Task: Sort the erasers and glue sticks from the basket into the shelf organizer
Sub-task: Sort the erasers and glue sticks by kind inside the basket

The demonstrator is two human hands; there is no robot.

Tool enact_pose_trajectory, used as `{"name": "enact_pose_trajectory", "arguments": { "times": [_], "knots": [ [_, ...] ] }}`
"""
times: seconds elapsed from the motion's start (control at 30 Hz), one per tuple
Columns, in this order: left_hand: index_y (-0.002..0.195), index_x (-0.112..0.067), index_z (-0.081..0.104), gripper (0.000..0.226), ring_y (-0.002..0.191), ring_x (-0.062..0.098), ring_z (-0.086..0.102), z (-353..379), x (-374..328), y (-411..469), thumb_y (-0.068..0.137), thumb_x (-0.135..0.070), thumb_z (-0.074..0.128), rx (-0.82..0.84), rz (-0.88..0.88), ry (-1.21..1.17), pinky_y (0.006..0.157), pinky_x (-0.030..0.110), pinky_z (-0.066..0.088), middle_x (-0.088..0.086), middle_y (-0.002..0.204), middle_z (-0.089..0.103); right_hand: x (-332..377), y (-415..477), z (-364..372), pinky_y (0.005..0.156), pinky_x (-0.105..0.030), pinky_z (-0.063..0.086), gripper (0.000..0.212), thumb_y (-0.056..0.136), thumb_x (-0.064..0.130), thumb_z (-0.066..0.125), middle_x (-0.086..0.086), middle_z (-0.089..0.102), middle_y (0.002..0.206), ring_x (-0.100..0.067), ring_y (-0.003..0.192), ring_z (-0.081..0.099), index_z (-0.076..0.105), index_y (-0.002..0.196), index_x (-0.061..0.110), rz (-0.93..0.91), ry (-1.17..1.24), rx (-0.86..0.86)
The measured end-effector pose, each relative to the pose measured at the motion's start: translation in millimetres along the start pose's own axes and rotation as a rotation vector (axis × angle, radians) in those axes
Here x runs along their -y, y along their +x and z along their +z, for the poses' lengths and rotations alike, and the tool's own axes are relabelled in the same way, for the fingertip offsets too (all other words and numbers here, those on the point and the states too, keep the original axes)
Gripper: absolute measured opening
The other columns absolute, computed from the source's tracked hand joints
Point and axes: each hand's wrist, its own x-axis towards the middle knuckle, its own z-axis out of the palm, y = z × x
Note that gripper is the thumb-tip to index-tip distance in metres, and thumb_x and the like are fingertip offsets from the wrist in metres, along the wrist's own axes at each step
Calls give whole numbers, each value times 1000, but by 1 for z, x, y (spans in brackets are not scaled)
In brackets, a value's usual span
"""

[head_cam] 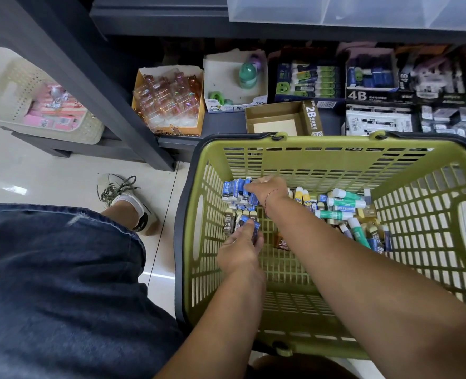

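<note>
A green slatted basket (322, 157) stands on the floor in front of the low shelf. Blue-wrapped erasers (233, 190) and dark 2B erasers (228, 221) lie at its far left. Green-and-white glue sticks (345, 203) are heaped at its far right. My left hand (241, 250) is inside the basket and grips several blue erasers. My right hand (267, 188) reaches across to the far left pile and pinches a blue eraser there. On the shelf, an open brown 2B box (278, 119) shows a bare bottom.
The shelf holds boxes of glue sticks (308, 80), 4B erasers (374, 77), a white box with green items (234, 83) and a box of clear bear trinkets (168, 97). A cream basket (21, 105) sits at left. My knee and shoe (127, 198) are beside the basket.
</note>
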Motion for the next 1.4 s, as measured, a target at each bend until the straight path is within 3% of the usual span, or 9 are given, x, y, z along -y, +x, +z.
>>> {"name": "enact_pose_trajectory", "arguments": {
  "times": [0.2, 0.3, 0.43, 0.63, 0.77, 0.93, 1.03, 1.3, 1.4],
  "knots": [
    [82, -7, 68, 8, 74, 18, 69, -1, 1, -1, 80, -7, 76, 4, -2, 15, 70, 23, 58, 6, 84, 70, -6, 0, -10, 48, -22, 40, 23, 79, 16, 77, -3, 58, 70, -15, 59, 51, 56, 68, 17, -24, -17, 36],
    [84, -7, 69, 8, 77, 19, 70, -1, 1, -1, 80, -8, 76, 2, 3, 19, 73, 25, 58, 7, 86, 71, -6, -1, -10, 65, -34, 53, 19, 76, 14, 79, -11, 64, 83, -26, 74, 61, 60, 77, 13, -24, 36, 34],
    [82, -7, 70, 8, 75, 18, 70, -1, 2, 1, 79, -8, 77, -6, 13, 21, 70, 24, 58, 7, 85, 71, -4, -10, -13, 51, -24, 42, 18, 78, 12, 77, -5, 59, 67, -14, 49, 54, 59, 74, 14, -68, 34, 61],
    [87, -2, 70, 10, 74, 19, 68, 0, 3, 2, 81, -7, 76, 12, 17, 2, 73, 25, 58, 9, 89, 70, 9, -29, 8, 78, -42, 55, 18, 77, 8, 77, -8, 62, 71, -17, 59, 55, 61, 69, 13, -195, 37, 148],
    [95, 1, 69, 17, 80, 20, 69, -3, 2, 3, 81, -5, 75, 24, 10, -26, 70, 24, 58, 10, 95, 70, 17, -37, 11, 44, -22, 52, 19, 83, 16, 74, -16, 63, 103, -16, 53, 62, 62, 90, 3, -113, 89, 183],
    [93, -1, 70, 14, 78, 19, 69, -1, 4, 5, 81, -6, 75, 22, 10, -14, 74, 26, 59, 8, 89, 70, 19, -34, -2, 64, -31, 59, 6, 94, 9, 57, -14, 52, 103, -25, 85, 60, 57, 89, 6, 80, 283, 193],
    [96, 0, 70, 17, 80, 20, 69, 0, 6, 4, 80, -6, 75, 25, 8, -17, 75, 26, 58, 8, 89, 70, 14, -24, -3, 94, -38, 50, 28, 96, -1, 47, -11, 50, 98, -21, 83, 52, 54, 123, -4, 42, 230, 166],
    [92, -1, 70, 14, 75, 19, 69, -2, 4, 6, 80, -6, 75, 23, 6, -24, 74, 26, 59, 8, 89, 70, 21, -39, 5, 102, -45, 43, 20, 94, -13, 42, -38, 42, 134, -44, 128, 42, 51, 88, 4, 68, 333, 210],
    [91, -2, 70, 13, 75, 18, 68, -2, 5, 5, 81, -7, 75, 22, 10, -18, 71, 25, 58, 6, 86, 70, 20, -37, 3, 77, -35, 56, 19, 93, -14, 42, -43, 49, 121, -48, 125, 45, 45, 86, 4, 43, 298, 208]
  ]
}}
